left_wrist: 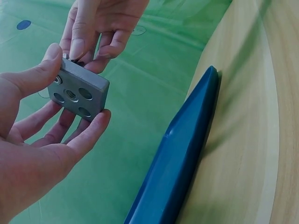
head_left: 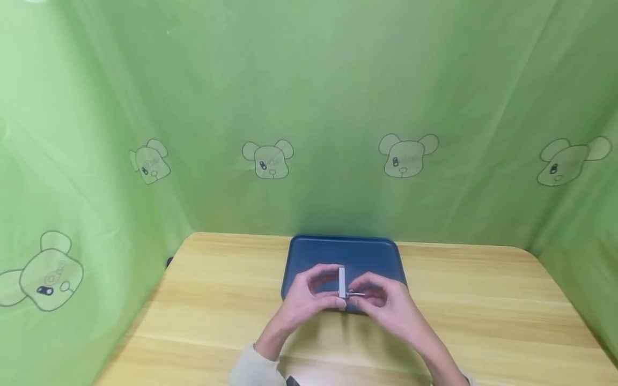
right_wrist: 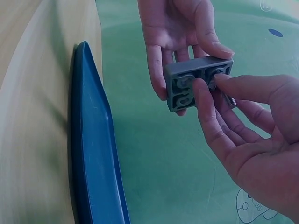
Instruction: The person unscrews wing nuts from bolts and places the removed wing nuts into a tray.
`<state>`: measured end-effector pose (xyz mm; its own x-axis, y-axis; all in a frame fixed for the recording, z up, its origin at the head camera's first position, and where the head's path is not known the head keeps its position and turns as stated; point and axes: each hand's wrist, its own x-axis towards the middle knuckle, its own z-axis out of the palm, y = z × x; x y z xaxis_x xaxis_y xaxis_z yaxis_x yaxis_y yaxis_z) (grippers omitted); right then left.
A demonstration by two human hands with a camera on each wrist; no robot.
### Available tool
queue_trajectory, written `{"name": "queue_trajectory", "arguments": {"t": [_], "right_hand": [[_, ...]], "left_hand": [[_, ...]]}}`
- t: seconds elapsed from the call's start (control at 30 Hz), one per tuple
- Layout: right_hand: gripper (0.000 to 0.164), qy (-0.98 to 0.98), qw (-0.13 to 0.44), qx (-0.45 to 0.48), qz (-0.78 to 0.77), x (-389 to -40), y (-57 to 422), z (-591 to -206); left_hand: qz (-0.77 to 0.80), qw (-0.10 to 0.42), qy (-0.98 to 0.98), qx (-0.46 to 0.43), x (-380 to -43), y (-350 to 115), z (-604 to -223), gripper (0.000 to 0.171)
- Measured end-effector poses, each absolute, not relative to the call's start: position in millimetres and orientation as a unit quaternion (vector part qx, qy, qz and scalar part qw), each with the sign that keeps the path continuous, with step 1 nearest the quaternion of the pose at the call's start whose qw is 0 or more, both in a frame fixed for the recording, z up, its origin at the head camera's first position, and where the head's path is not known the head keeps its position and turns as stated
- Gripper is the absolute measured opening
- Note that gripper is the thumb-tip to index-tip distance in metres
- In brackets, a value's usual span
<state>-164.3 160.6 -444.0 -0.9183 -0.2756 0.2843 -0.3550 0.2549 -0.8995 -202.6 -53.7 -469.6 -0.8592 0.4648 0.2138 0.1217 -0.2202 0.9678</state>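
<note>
**Over the blue tray: two hands working a small grey plate**

Above the near edge of the blue tray [head_left: 344,252], in the head view, the left hand [head_left: 309,292] and the right hand [head_left: 386,303] are meeting over the middle of the wooden bench [head_left: 217,300]. Between them a grey plate [head_left: 342,288] is standing on edge, clear of the tray, with a small metal screw [head_left: 356,294] sticking out toward the right hand. Bare bench is lying open on both sides of the tray, and green cloth [head_left: 309,107] is walling in the back and both flanks.

From the left wrist, the left hand [left_wrist: 32,135] is pinching the grey plate [left_wrist: 78,95] between the thumb on its top edge and the fingers [left_wrist: 93,128] curled under its lower edge. Round holes are showing on the face. The right hand [left_wrist: 96,28] is closing on something small and dark at the plate's far side. The tray's rim [left_wrist: 187,149] is running well below and apart.

From the right wrist, the right hand [right_wrist: 252,135] is gripping the screw [right_wrist: 227,99] between thumb and forefinger, holding it against the recessed back of the plate [right_wrist: 198,83], near its right edge. The left hand [right_wrist: 177,42] is clasping the plate from behind. The tray [right_wrist: 93,154] is lying off to the left, apart from both hands.
</note>
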Motion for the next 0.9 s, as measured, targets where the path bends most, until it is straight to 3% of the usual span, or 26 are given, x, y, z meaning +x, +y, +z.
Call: {"name": "queue_trajectory", "arguments": {"t": [0.3, 0.9], "right_hand": [[0.017, -0.788, 0.001, 0.226, 0.572, -169, 163, -444], [0.012, -0.776, -0.009, 0.257, 0.577, -179, 164, -442]], "left_hand": [[0.743, 0.112, 0.618, 0.231, -202, -58, -470, 0.064], [0.737, 0.104, 0.621, 0.247, -206, -59, -471, 0.066]]}}
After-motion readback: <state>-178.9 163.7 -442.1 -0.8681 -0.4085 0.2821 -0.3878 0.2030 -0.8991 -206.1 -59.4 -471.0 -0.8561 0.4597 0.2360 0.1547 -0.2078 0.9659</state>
